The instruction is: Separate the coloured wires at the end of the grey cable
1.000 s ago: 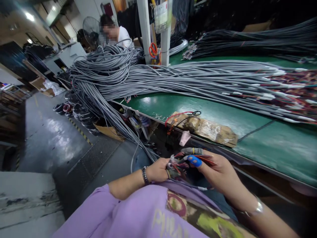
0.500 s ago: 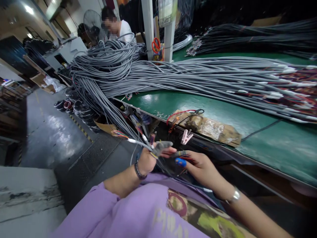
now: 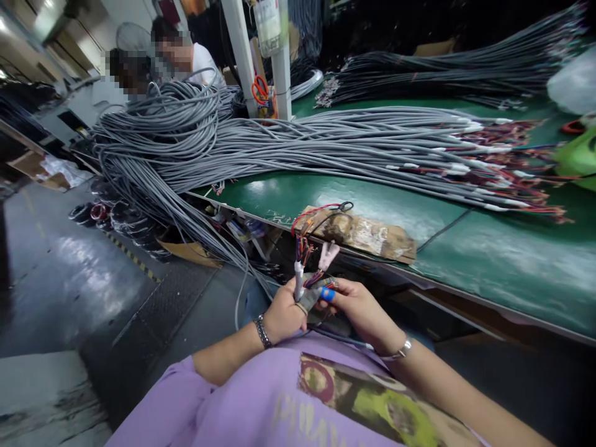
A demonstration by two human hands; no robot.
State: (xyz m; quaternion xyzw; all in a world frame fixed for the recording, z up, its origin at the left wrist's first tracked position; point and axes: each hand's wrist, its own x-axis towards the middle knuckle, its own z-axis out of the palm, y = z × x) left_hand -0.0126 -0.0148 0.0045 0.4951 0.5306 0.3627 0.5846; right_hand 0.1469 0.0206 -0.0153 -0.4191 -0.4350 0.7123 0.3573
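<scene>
printed lilac shirt (image 3: 242, 394); dark bracelet (image 3: 262, 331); silver bangle (image 3: 406, 349); blue thumb wrap (image 3: 328, 294); seemingly grey finger cover (image 3: 310, 300)

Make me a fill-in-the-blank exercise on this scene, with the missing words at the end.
1. The left hand holds a cable with a ____ band near its exposed wires.
2. The thumb wrap on the right hand is ____.
3. The dark bracelet is worn on the ____ wrist.
4. The table under the gray cables is ____.

Missing words: white; blue; left; green.
</scene>
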